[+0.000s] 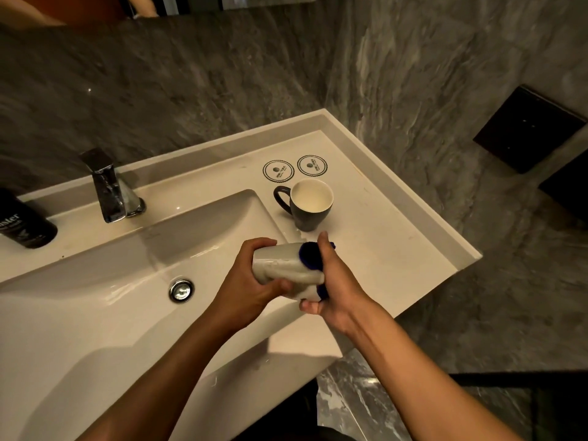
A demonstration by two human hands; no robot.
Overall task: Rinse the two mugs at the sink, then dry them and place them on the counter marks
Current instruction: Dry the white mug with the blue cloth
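Note:
A pale grey mug point(281, 265) lies on its side over the sink's right edge, gripped at its base end by my left hand point(251, 281). My right hand point(334, 288) presses a dark blue cloth point(310, 254) into the mug's mouth end. A second mug point(310, 203), dark outside and white inside, stands upright on the counter with its handle to the left. Behind it are two round printed marks point(278, 171) point(312, 166), both bare.
The white basin point(127, 275) with its chrome drain point(181, 290) fills the left. A chrome faucet point(109, 189) stands behind it and a black bottle point(25, 222) at far left. The counter point(397, 237) ends in a raised rim at right against grey marble walls.

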